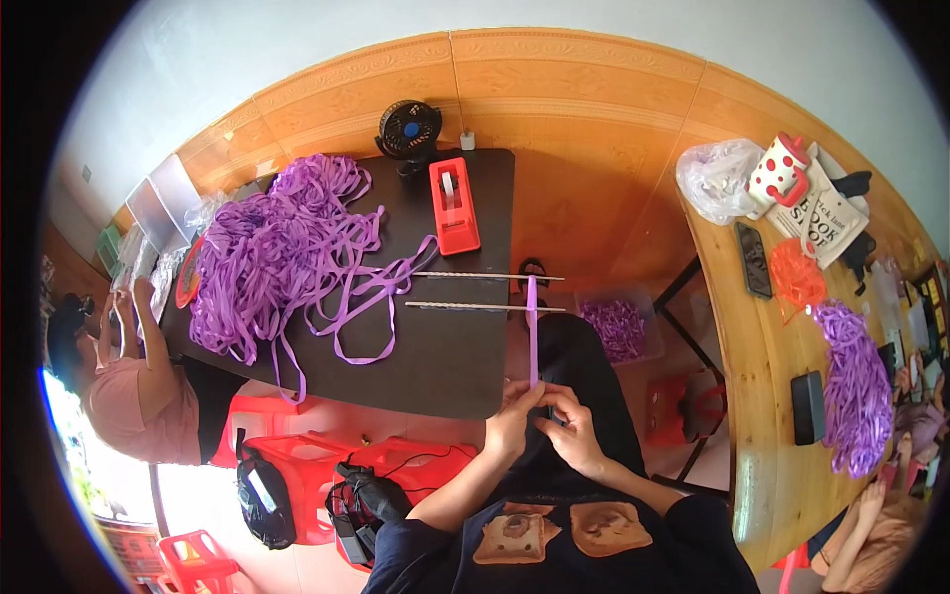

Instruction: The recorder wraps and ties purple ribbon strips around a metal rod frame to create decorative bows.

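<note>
- Bare room lies on the near right part of the dark desk [450, 371], between the loose ribbon loops [393, 322] and the edge; hands could pass there.
- Two thin rods [485, 306] jut past that edge, crossing the way ahead of the hands [508, 426].
- A taut purple strip [533, 351] runs from the hands to the rods, blocking sideways passage there.
- The ribbon heap [272, 262] blocks the left side.
- The fan [409, 131] and red tape dispenser [461, 234] obstruct the far side.
- Right of the strip, open space reaches the wooden desk [747, 346], above the plastic box [653, 342].
</note>
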`<state>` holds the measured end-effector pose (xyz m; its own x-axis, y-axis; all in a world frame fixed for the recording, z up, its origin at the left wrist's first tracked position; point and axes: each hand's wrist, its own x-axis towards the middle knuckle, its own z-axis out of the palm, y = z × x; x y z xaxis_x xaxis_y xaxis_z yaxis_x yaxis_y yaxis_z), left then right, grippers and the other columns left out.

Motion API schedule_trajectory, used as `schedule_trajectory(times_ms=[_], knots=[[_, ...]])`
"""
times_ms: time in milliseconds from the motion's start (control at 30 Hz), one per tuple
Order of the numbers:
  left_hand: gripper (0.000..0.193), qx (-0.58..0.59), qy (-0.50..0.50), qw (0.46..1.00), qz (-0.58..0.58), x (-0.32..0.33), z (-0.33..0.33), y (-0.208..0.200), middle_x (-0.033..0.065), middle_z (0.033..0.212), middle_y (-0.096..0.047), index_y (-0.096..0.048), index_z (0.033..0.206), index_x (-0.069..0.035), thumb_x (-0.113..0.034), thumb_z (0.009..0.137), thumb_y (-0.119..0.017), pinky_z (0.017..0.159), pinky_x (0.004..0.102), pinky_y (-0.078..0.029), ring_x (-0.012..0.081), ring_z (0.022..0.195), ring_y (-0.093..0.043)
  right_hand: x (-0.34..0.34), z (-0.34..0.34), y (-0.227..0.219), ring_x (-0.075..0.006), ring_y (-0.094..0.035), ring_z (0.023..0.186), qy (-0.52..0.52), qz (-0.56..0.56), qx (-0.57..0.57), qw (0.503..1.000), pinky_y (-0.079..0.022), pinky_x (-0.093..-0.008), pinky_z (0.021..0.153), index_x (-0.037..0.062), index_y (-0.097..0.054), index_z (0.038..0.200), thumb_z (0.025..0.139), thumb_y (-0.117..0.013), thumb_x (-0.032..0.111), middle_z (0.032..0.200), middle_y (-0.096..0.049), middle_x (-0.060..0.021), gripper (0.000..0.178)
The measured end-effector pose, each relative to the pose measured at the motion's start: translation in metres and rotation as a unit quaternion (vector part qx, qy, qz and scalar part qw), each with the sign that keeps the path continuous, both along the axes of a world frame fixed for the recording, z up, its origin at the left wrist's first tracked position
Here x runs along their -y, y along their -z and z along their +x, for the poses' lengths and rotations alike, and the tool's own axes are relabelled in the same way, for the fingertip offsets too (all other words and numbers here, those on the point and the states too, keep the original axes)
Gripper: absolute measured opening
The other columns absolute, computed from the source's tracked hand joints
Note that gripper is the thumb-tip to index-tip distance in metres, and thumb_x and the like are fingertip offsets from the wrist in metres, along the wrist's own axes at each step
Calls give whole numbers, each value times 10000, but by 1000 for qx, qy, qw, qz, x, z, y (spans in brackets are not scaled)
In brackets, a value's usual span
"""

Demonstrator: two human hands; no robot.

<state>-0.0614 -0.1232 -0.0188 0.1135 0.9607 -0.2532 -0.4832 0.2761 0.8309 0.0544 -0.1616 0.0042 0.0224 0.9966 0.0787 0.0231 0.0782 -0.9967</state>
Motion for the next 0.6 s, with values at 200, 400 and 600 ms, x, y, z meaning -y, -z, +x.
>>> schedule_trajectory(times_ms=[200,400,600], knots=[[87,71,-17,997,-27,-2,-2,3,38,824,-636,-621,869,-38,-30,807,-682,724,223,-448,95,779,-588,0,1,1,-194,-505,1121,-5,-19,-29,999,-408,-294,950,4,-626,987,728,-595,-98,1193,-514,-93,280],[80,62,-20,997,-27,-3,-6,7,34,797,-636,-627,859,-31,-16,803,-682,695,217,-460,97,739,-596,-2,1,-4,-220,-555,1000,50,64,54,995,-411,-305,852,24,-629,994,707,-620,-80,1119,-551,-109,305],[29,35,-9,999,-25,1,-6,-7,50,822,-649,-642,846,-35,-20,823,-652,634,236,-500,122,702,-608,-46,25,-22,-220,-576,850,103,422,442,785,-367,-361,728,90,-656,993,616,-646,44,1021,-566,-78,380]])
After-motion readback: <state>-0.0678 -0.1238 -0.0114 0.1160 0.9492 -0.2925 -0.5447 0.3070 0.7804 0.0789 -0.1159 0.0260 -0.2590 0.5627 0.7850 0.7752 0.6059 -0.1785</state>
